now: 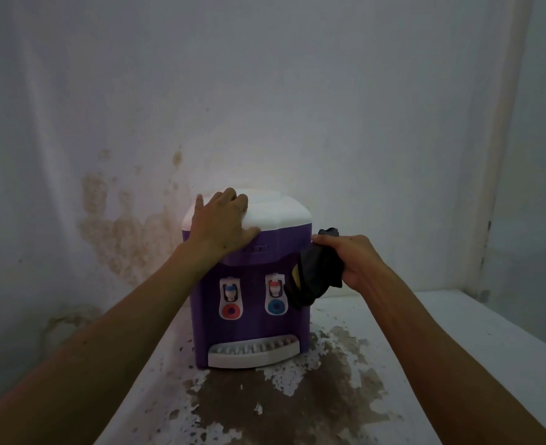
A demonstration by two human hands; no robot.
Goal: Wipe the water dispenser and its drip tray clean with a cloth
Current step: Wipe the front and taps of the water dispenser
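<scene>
Stained white plaster wall (265, 91) behind; worn white counter (457, 332) with brown peeled patches. Purple plastic water dispenser (249, 316) with white lid, centre; white slotted drip tray (252, 351) at its 6 o'clock. Left hand (223, 220) rests flat on the lid, fingers relaxed. Right hand (352, 261), at the dispenser's 3 o'clock, clutches dark bunched cloth (313, 274) against its side.
</scene>
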